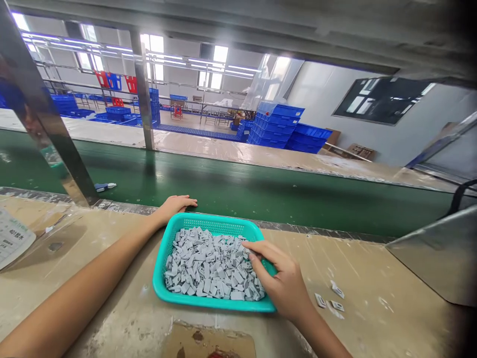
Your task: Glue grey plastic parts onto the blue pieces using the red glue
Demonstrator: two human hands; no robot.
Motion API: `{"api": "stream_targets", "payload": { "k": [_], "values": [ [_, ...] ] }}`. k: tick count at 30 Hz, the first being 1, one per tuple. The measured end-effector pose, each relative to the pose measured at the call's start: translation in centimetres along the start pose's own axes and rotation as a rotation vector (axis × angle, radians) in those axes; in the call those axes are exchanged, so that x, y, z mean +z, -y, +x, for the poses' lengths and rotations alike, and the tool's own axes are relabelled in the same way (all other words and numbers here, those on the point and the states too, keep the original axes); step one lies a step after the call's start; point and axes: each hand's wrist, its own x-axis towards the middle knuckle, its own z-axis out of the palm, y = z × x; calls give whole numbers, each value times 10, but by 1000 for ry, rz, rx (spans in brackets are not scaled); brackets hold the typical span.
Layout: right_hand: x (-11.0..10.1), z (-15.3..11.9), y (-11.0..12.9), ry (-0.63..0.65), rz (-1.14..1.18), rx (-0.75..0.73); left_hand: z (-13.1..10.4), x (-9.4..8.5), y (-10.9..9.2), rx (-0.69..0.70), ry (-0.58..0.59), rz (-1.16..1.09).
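A turquoise plastic basket (158, 278) with perforated walls stands on the worktable, filled with many small grey plastic pieces (210, 261), some with a slot-like opening. Over its right side reaches my right hand (281, 273); thumb and index finger are pinched close together at the heap, around a small grey piece that is partly hidden. My left hand (178, 206) lies beyond the basket's far left corner, fingers stretched out over the edge of the green belt and holding nothing.
Behind the table runs a green conveyor belt (223, 189), with a small blue-and-white object (105, 187) on it. Metal posts (143, 89) rise at the left. Several loose grey pieces (337, 289) lie right of the basket. A stained brown board (208, 343) is in front; a labelled sheet (13, 236) lies left.
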Motion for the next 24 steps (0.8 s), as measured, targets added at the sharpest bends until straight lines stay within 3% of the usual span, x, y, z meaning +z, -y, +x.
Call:
{"api": "stream_targets", "payload": {
  "k": [4,8,14,21,24],
  "values": [
    [0,-1,2,22,8,18,-2,0,-6,-5,-52,-158],
    [0,-1,4,12,-11,22,-4,-8,-14,-32,-195,-354],
    [0,1,1,16,-14,6,-8,-23,-22,-250,-469,-1178],
    [1,-1,-4,6,-22,-32,-10,-18,-27,-296,-458,-1330],
    [0,-1,-4,22,-38,-31,-11,-19,-30,-247,-401,-1410]
  ]
}}
